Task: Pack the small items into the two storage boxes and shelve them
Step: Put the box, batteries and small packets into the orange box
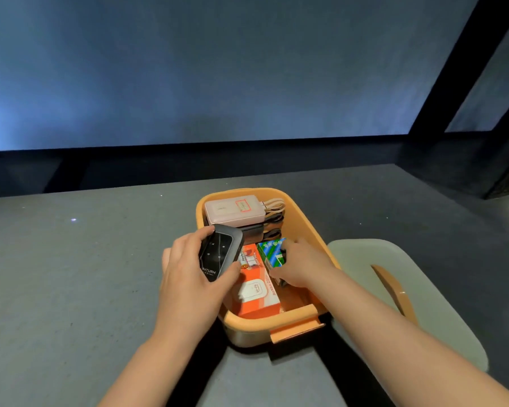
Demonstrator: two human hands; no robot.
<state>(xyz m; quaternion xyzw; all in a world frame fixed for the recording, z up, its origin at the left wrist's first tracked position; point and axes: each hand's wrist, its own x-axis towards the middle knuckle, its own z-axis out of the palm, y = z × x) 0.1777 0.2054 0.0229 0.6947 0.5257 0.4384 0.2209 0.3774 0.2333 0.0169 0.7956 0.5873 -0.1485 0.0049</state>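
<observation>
I see my left hand (188,271) holding a black device (219,254) over the left rim of the orange storage box (303,218); its grip is curled around the device. My right hand (299,264) is inside the box, its grip pinching a green packet (271,252) beside an orange carton (256,292). The pale lid (365,259) lies on the surface (71,274), right of the box.

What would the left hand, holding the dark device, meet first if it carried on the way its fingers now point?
Probably the pink power bank at the far end of the orange box. The left hand points up and right along the box with the dark device. How high the hand is above the contents is unclear.
</observation>
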